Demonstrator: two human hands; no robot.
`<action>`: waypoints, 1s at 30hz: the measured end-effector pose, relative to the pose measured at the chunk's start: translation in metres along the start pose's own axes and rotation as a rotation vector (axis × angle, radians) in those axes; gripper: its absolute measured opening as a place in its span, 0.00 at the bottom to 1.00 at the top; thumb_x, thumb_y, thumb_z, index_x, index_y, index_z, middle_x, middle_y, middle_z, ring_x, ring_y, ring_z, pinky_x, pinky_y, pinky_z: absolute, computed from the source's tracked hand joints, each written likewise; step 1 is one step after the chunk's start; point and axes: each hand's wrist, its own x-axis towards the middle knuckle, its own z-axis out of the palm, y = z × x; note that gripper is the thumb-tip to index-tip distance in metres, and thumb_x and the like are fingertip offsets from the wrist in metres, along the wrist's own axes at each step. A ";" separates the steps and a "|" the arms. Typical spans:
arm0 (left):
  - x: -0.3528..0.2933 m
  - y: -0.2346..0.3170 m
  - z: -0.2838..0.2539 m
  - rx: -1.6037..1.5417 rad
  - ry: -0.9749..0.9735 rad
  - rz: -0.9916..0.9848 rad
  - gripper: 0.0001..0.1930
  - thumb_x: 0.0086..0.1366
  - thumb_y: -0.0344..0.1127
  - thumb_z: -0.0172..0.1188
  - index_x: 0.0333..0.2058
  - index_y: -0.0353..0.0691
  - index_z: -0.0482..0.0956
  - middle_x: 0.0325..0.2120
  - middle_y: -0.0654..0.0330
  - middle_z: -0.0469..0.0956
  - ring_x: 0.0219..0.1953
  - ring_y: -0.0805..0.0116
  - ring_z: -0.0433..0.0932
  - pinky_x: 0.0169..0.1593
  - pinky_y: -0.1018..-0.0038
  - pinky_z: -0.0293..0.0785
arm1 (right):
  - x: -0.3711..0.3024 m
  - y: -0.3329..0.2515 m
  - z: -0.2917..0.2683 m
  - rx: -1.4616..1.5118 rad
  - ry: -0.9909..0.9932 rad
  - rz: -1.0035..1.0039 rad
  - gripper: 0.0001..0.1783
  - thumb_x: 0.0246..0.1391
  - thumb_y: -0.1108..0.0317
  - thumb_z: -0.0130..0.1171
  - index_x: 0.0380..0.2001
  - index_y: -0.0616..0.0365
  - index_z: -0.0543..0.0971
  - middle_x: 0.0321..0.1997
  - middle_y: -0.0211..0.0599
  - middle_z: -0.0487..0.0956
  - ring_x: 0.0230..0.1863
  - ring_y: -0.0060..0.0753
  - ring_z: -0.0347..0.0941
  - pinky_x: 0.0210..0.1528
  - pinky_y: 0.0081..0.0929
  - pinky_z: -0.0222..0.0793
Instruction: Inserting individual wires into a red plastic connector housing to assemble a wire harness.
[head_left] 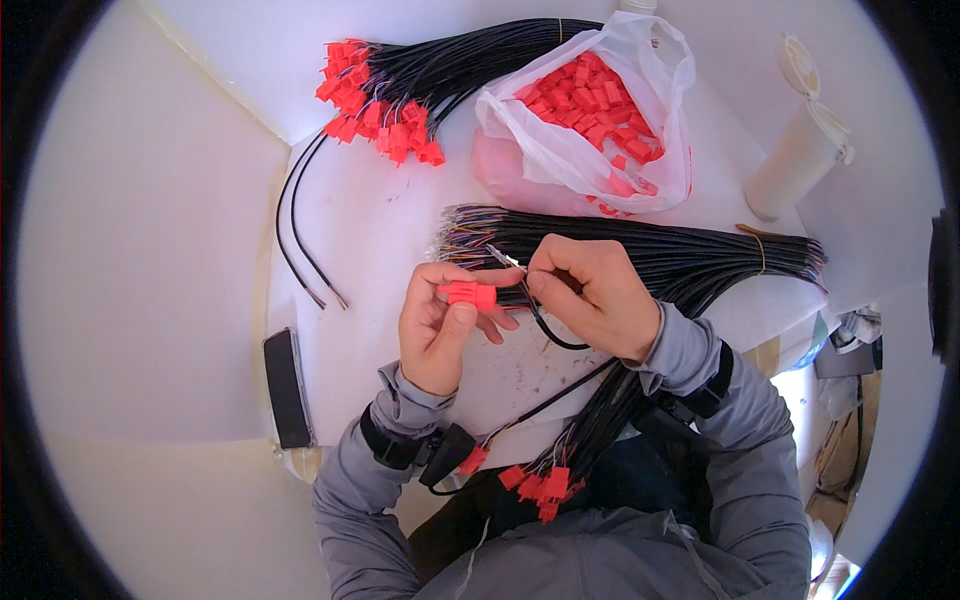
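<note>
A red plastic connector housing [472, 295] is gripped between the thumb and fingers of my left hand [438, 325]. My right hand [590, 295] pinches a black cable [540, 318] close to its stripped end, where thin wires with metal tips point toward the housing. The wires and the housing are apart. Just beyond both hands lies a thick bundle of black cables [640, 240], its bare coloured wire ends [470, 228] to the left. Against my lap rests another bunch of black cables [600, 410] with red connectors [545, 485] on their ends.
At the back stands a white plastic bag [510, 160] full of red housings [590, 95]. Left of it lies a cable bundle with red connectors [385, 110]. Two loose cables [290, 220], a dark phone [288, 388] and a cream flip-lid canister [800, 160] stand around the table's sides.
</note>
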 end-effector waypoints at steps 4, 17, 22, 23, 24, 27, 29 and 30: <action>0.001 0.000 0.001 -0.123 -0.008 -0.119 0.18 0.61 0.47 0.43 0.40 0.38 0.56 0.38 0.44 0.70 0.30 0.62 0.74 0.28 0.72 0.72 | 0.000 0.005 -0.002 0.050 -0.093 -0.088 0.04 0.39 0.74 0.50 0.17 0.63 0.68 0.13 0.41 0.66 0.13 0.36 0.62 0.17 0.26 0.58; 0.002 -0.008 0.002 -0.197 -0.016 -0.084 0.13 0.62 0.39 0.42 0.39 0.37 0.58 0.41 0.42 0.68 0.42 0.69 0.67 0.46 0.77 0.61 | -0.002 0.005 -0.001 0.006 -0.196 -0.089 0.05 0.37 0.72 0.50 0.14 0.62 0.68 0.10 0.43 0.64 0.11 0.41 0.62 0.16 0.30 0.58; 0.003 -0.008 0.002 -0.188 -0.056 -0.014 0.12 0.62 0.39 0.43 0.39 0.38 0.58 0.42 0.40 0.68 0.46 0.65 0.67 0.46 0.76 0.61 | -0.002 0.004 -0.002 0.017 -0.202 -0.081 0.06 0.38 0.72 0.49 0.15 0.62 0.69 0.10 0.43 0.65 0.12 0.41 0.63 0.16 0.30 0.59; 0.003 -0.009 0.001 -0.186 -0.063 -0.024 0.12 0.62 0.39 0.44 0.39 0.38 0.58 0.42 0.40 0.68 0.46 0.63 0.67 0.47 0.76 0.61 | -0.002 0.004 -0.002 0.024 -0.212 -0.075 0.05 0.38 0.71 0.49 0.16 0.62 0.69 0.10 0.43 0.65 0.12 0.41 0.64 0.17 0.30 0.59; 0.002 -0.010 0.000 -0.184 -0.071 -0.034 0.12 0.61 0.39 0.45 0.39 0.38 0.58 0.42 0.40 0.67 0.47 0.62 0.66 0.47 0.75 0.61 | -0.002 0.005 -0.002 0.023 -0.211 -0.075 0.05 0.38 0.71 0.49 0.16 0.62 0.69 0.10 0.43 0.65 0.12 0.41 0.64 0.17 0.30 0.59; 0.002 -0.011 -0.001 -0.191 -0.078 -0.023 0.13 0.61 0.38 0.46 0.39 0.37 0.59 0.43 0.39 0.67 0.49 0.59 0.66 0.48 0.74 0.60 | -0.002 0.005 -0.001 0.022 -0.226 -0.064 0.06 0.40 0.70 0.50 0.17 0.62 0.70 0.10 0.44 0.65 0.12 0.41 0.64 0.17 0.31 0.59; 0.002 -0.008 0.001 -0.207 -0.079 -0.019 0.13 0.61 0.37 0.47 0.39 0.37 0.59 0.43 0.39 0.67 0.49 0.59 0.65 0.49 0.74 0.60 | -0.002 0.003 -0.002 0.004 -0.252 -0.032 0.07 0.42 0.69 0.50 0.18 0.62 0.70 0.11 0.44 0.66 0.13 0.42 0.64 0.17 0.32 0.59; 0.003 -0.007 0.002 -0.223 -0.080 -0.015 0.12 0.60 0.37 0.47 0.38 0.36 0.59 0.43 0.40 0.67 0.49 0.58 0.65 0.49 0.73 0.60 | -0.002 0.003 -0.002 0.004 -0.252 -0.032 0.07 0.42 0.69 0.50 0.18 0.62 0.70 0.11 0.44 0.66 0.13 0.42 0.64 0.17 0.32 0.59</action>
